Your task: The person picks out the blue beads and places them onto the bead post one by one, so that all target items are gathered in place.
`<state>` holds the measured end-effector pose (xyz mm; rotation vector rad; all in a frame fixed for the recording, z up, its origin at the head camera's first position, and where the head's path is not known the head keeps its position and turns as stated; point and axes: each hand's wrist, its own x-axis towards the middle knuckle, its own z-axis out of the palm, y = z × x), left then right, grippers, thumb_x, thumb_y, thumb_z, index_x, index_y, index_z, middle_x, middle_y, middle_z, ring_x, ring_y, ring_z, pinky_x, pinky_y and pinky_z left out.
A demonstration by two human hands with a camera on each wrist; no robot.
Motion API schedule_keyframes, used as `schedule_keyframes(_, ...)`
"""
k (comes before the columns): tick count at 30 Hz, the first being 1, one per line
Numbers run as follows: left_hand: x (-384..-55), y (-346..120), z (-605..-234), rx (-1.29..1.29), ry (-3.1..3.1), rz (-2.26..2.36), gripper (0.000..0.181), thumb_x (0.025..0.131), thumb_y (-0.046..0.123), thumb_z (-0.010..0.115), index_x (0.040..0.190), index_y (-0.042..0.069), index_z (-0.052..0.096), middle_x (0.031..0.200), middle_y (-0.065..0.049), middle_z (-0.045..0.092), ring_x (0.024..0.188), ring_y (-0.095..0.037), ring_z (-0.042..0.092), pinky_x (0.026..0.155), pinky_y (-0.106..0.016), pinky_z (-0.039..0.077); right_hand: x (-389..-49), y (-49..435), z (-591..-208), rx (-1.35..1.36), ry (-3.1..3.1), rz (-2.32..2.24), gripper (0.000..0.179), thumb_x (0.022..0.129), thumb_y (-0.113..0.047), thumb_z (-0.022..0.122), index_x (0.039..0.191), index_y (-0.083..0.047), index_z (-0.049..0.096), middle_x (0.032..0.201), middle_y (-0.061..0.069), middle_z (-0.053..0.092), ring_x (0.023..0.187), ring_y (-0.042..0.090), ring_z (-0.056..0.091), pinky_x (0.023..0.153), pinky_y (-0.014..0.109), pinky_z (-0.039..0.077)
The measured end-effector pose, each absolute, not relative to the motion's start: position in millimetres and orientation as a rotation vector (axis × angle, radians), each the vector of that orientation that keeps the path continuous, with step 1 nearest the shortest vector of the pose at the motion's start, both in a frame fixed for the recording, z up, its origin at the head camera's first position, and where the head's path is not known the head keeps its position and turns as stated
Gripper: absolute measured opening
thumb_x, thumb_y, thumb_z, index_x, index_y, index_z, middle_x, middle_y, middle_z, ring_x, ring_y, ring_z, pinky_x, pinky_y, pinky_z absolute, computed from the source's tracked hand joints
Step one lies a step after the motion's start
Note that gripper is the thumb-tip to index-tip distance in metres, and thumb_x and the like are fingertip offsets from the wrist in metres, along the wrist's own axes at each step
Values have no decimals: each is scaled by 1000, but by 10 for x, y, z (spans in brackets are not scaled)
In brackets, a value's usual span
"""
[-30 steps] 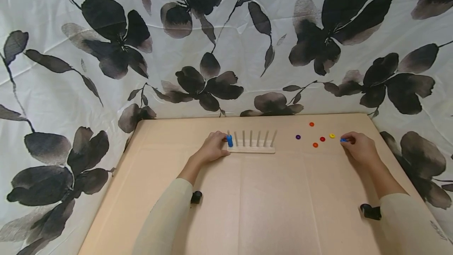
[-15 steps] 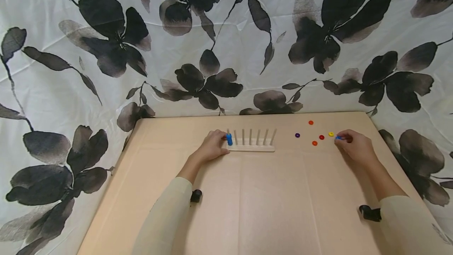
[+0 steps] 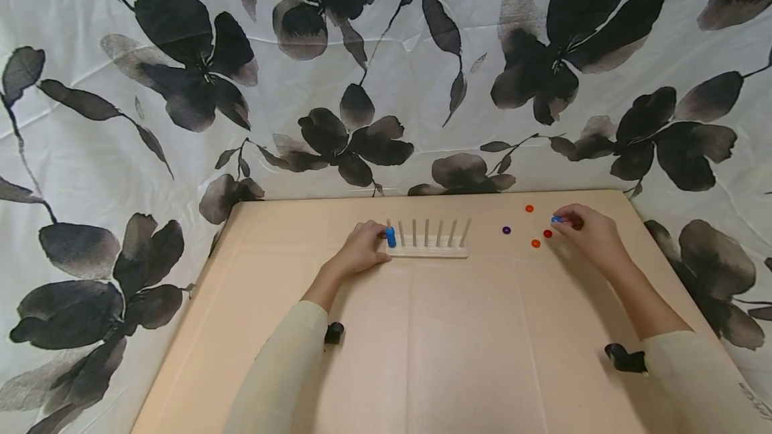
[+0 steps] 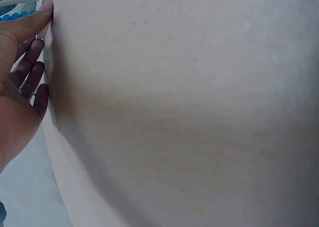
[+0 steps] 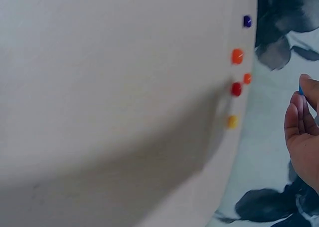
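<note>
At the left end of a wooden peg stand, my left hand grips the base between thumb and fingers. Blue beads are stacked on the leftmost peg, beside those fingertips; the other pegs are bare. My right hand pinches a blue bead between thumb and fingertips, lifted above the table. In the right wrist view that bead shows only as a sliver of blue. Below the right hand lies a yellow bead, hidden behind it in the head view.
Loose beads lie between stand and right hand: purple, red, an orange bead at the back and another orange bead nearer. The pale wooden table ends at a floral cloth.
My right hand has moved left and lifted with the blue bead, passing over the yellow one, which it now covers in the head view. My left hand stays at the stand.
</note>
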<state>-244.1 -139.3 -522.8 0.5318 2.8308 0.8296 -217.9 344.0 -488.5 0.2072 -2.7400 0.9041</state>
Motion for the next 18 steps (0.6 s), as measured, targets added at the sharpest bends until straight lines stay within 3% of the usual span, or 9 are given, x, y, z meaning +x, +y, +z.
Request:
schedule_keyframes(6,-2430,-1392,-5228,527,2820,837,59,86,23,86,135,2,61,129,-10,61,125,-30,47,111,-45,39,-2199,3227,-4691,233,-2717,921,21,94,-18,77,110,-6,71,93,10,69,81,11,55,66,6,40)
schedule_keyframes(13,-2428,-1395,-5231,518,2820,839,60,86,23,86,136,2,60,129,-10,61,124,-29,48,110,-44,40,-2213,2981,-4503,269,-2693,995,20,93,-16,78,110,-6,72,95,11,72,80,5,57,64,10,45)
schedule_keyframes(18,-2436,-1399,-5237,530,2826,830,58,86,23,86,134,2,61,128,-9,61,124,-29,48,110,-44,40,-2215,2763,-4381,289,-2702,1033,22,92,-11,78,113,-6,72,97,10,69,86,18,60,62,14,46)
